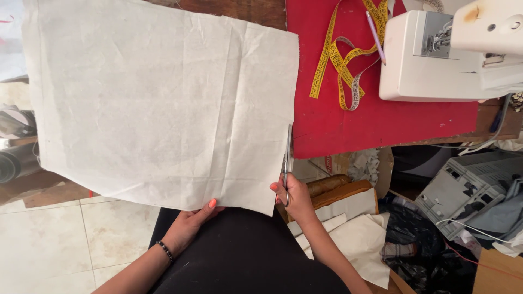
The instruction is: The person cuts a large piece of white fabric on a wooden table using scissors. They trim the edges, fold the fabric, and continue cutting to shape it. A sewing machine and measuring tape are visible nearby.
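A large sheet of off-white cloth (163, 103) is spread over the counter (239, 10), with its near edge hanging toward the lap of the person. The near edge of the cloth is pinched by the left hand (188, 226): the thumb lies on top and the other fingers are hidden beneath the sheet. A pair of scissors (286, 163) is held in the right hand (294, 198), whose fingers are closed through the handle loops. The blades are laid along the right edge of the cloth, pointing away from the person; whether they are parted or closed cannot be told.

The blade tips are seen roughly a third of the way up the right edge. The trimming of this edge is therefore judged to be in an early stage, with most of the edge above the tips yet to be cut. No separated strip is visible beside the blades.

Cut cloth pieces (354, 234) are stacked below the right hand. A yellow tape measure (343, 60) lies on a red mat (381, 120), next to a white sewing machine (436, 60).
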